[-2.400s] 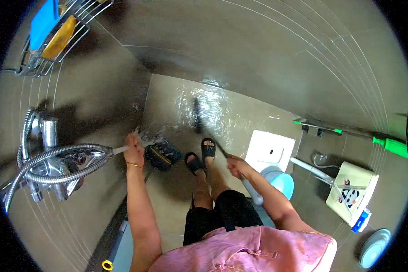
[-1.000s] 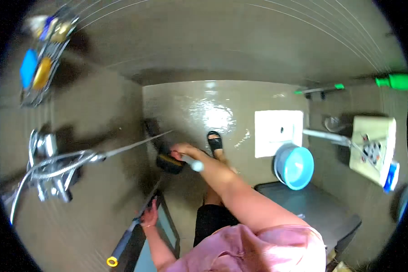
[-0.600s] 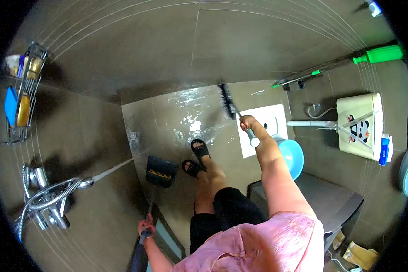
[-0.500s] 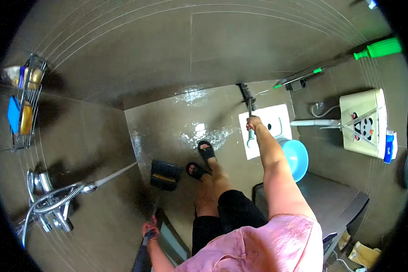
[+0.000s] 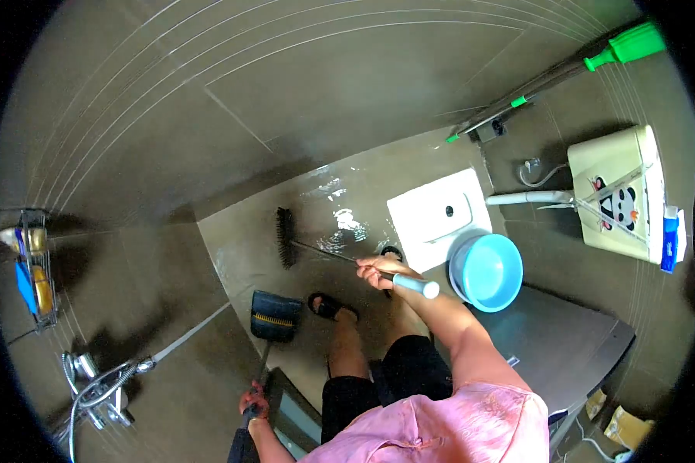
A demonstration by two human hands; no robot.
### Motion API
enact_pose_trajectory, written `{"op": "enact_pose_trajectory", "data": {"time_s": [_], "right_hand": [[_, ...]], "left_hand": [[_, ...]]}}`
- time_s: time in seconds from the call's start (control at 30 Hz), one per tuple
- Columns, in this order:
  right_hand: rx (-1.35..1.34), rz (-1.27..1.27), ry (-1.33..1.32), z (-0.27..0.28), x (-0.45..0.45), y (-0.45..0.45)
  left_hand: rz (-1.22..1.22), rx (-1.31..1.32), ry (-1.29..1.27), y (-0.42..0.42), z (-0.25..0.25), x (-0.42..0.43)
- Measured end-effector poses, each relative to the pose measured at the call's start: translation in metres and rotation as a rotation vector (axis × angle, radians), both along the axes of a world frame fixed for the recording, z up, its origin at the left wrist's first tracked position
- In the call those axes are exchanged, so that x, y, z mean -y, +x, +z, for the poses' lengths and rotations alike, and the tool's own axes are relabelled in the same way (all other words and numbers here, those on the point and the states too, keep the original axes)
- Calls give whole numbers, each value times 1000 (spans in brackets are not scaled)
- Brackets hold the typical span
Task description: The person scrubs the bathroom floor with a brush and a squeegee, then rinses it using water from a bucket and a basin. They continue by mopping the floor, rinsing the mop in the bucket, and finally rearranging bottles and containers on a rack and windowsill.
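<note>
My right hand [image 5: 377, 272] is closed around the handle of a broom [image 5: 328, 253], whose pale end grip points back toward me. The broom's black bristle head [image 5: 286, 238] is at the wet tiled floor [image 5: 232, 239], left of the white squat toilet [image 5: 409, 220]. Lower left, my left hand [image 5: 255, 403] is wrapped round the upright handle of a black dustpan [image 5: 276, 315] with a yellow comb strip. The pan is at floor level, beside my sandalled feet.
A light-blue basin [image 5: 493, 272] stands by the toilet, next to a dark cabinet [image 5: 556, 339]. A cream cistern [image 5: 614, 197] and green-ended poles [image 5: 517, 102] are on the right. At left are a shower mixer [image 5: 104, 397] and a wire rack [image 5: 38, 266].
My right hand has swung the broom left, from beside the toilet to above the dustpan's side of the floor. My feet have shifted and the view has turned. The left hand keeps the dustpan.
</note>
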State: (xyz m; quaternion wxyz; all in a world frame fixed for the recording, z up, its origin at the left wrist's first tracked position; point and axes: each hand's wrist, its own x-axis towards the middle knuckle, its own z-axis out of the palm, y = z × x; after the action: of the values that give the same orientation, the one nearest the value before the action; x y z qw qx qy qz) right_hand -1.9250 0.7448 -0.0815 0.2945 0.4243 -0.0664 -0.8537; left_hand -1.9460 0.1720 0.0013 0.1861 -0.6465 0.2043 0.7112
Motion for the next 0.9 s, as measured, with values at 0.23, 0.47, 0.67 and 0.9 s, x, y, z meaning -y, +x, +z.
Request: {"op": "enact_pose_trajectory", "data": {"time_s": [0.23,0.47,0.67,0.9], "right_hand": [[35,-313,282,-27,-191,97],[226,138,889,-19,-257,175],[194,-44,612,78,-160,155],[-293,401,297,41,-67,30]], "left_hand": [[-150,-85,315,29,42,-63],[-15,-345,543,55,58,-144],[-149,-379,-4,84,72,-189],[-298,-345,-2,88,79,-241]]}}
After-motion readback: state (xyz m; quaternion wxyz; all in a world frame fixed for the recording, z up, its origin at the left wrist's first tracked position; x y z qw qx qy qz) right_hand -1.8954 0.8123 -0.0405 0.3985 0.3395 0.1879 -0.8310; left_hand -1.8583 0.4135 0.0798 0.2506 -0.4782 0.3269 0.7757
